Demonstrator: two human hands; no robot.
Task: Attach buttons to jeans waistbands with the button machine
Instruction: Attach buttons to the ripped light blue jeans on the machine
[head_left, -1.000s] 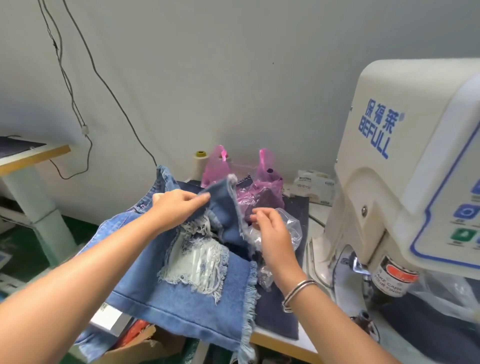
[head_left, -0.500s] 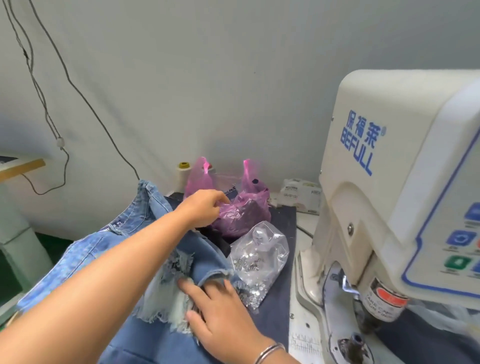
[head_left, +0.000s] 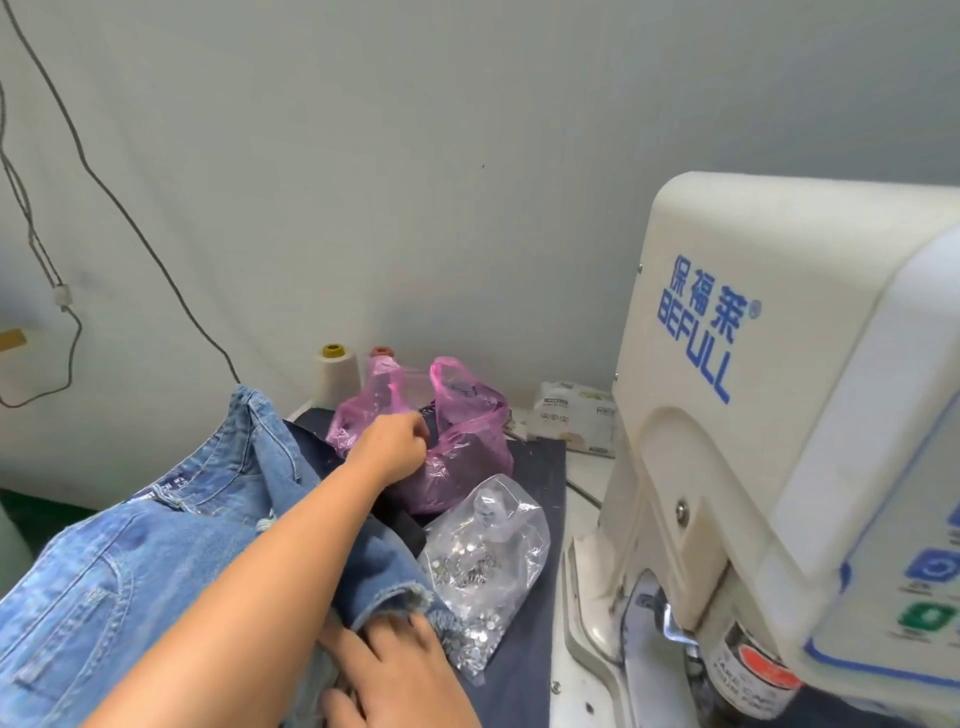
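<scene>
The left hand (head_left: 390, 446) is reaching into the pink bag (head_left: 457, 457), fingers curled at its mouth; its contents are indiscernible. Just right of the right hand (head_left: 384, 670), a clear bag (head_left: 488, 551) is holding silvery buttons. Right fingers are lying flat, pressing the jeans (head_left: 130, 571), which are stretching leftward from the button machine (head_left: 779, 415).

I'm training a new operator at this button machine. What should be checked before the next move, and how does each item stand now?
1. Left hand at the pink plastic bag: ok.
2. Button actually pinched in that hand: cannot tell.
3. Right hand resting on the blue denim jeans: ok.
4. Waistband placed under the white button machine: not ok.
5. Clear plastic bag of silver studs lying beside the machine: ok.
</scene>
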